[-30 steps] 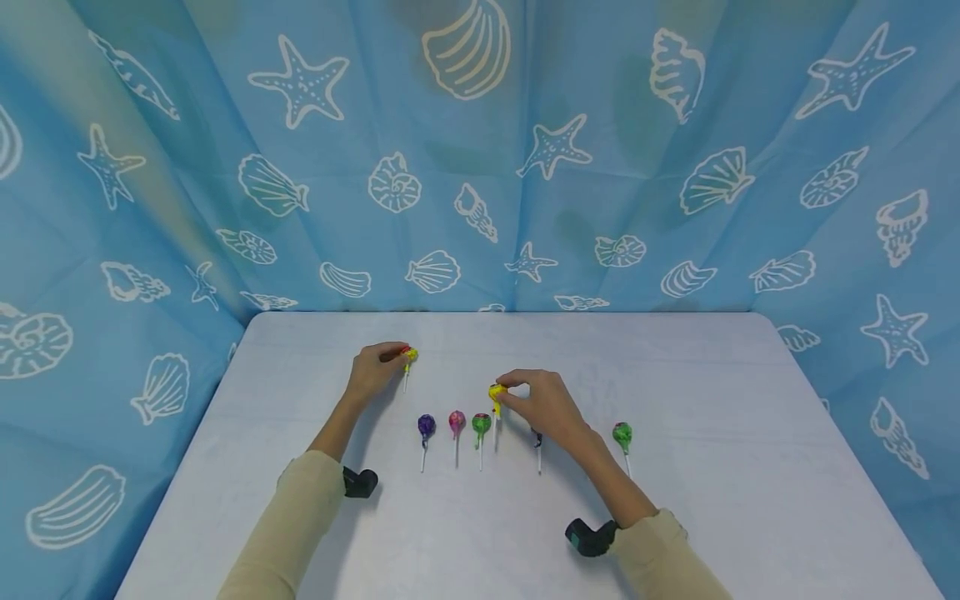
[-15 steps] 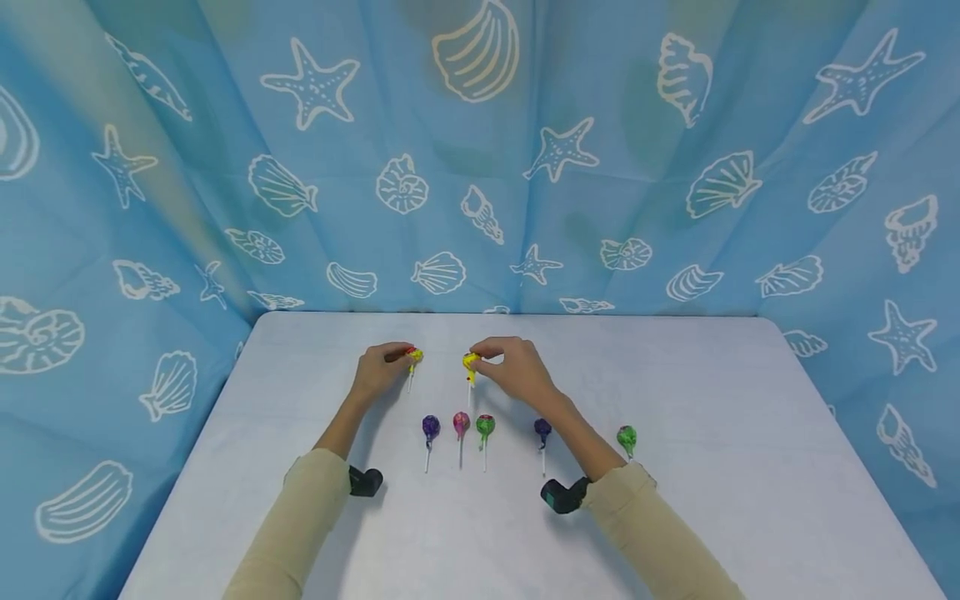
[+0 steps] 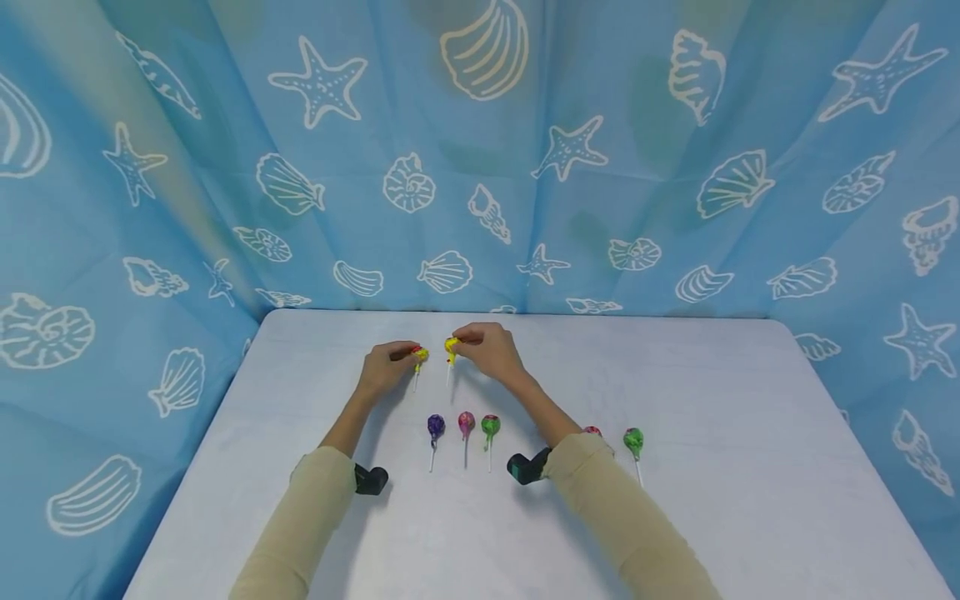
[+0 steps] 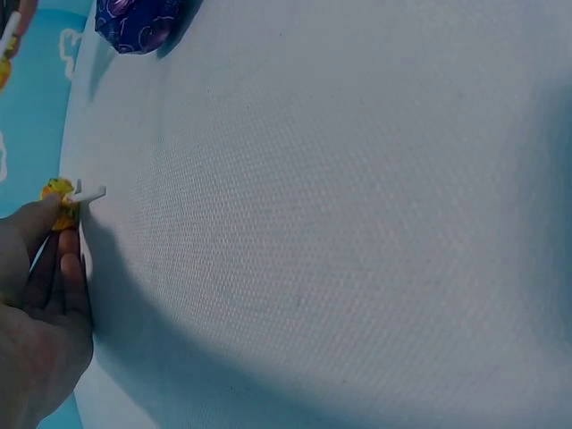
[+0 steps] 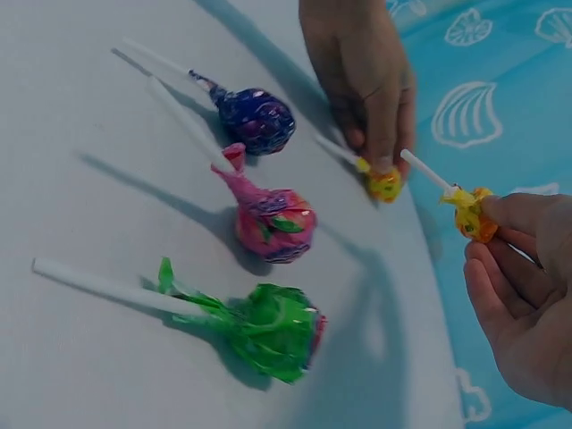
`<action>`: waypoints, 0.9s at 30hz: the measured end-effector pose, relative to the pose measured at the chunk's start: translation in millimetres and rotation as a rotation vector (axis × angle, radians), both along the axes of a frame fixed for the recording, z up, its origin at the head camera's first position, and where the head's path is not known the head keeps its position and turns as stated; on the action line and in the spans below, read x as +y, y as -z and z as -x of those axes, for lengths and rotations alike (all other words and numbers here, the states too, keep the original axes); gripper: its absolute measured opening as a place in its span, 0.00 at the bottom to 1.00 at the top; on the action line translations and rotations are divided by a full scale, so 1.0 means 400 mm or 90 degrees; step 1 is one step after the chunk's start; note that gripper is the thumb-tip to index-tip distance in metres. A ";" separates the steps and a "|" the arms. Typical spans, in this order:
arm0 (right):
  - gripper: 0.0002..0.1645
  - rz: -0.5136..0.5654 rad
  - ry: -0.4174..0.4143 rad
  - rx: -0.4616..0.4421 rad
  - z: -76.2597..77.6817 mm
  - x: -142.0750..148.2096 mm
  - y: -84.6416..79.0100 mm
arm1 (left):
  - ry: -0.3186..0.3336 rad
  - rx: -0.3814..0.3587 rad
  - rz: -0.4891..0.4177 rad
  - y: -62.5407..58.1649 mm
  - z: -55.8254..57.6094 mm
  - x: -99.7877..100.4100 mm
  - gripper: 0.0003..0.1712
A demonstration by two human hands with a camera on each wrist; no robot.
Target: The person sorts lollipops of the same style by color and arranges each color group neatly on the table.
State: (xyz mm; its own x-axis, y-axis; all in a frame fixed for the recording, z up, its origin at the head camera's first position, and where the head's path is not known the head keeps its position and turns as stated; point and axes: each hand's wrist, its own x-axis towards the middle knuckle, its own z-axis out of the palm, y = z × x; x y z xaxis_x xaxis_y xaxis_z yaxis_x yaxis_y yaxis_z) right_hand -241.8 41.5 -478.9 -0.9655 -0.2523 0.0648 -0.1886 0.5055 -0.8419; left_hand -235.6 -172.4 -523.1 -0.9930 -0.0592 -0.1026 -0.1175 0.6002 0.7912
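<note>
My left hand pinches the head of a yellow lollipop with a touch of red, near the table's far edge; its white stick points toward me. Just right of it, my right hand pinches a second yellow lollipop by its head, stick hanging down. In the right wrist view this one appears held off the table, while the left hand's lollipop is at the tabletop. Nearer me lie a purple lollipop, a pink lollipop and a green lollipop in a row.
Beyond my right forearm, a reddish lollipop peeks out, mostly covered by the sleeve. Another green lollipop lies further right. The white table ends at a blue shell-patterned curtain. A black wrist camera sits under each forearm.
My right hand has carried its yellow lollipop leftward and away from me, out of the row, up beside the left hand's. My forearm now covers a dark purple lollipop. The left hand stays put.
</note>
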 end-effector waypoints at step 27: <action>0.11 0.042 0.045 -0.085 0.032 -0.081 0.112 | 0.015 -0.025 -0.017 -0.003 0.004 -0.010 0.19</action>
State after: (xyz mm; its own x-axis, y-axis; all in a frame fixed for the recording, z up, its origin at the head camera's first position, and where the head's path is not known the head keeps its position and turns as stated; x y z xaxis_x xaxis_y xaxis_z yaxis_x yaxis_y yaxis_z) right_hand -254.5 9.2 -523.7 -0.9818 -0.1828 -0.0516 -0.0382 0.4561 -0.8891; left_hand -237.2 -176.5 -522.0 -0.9893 -0.0328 -0.1420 -0.1344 0.5820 0.8020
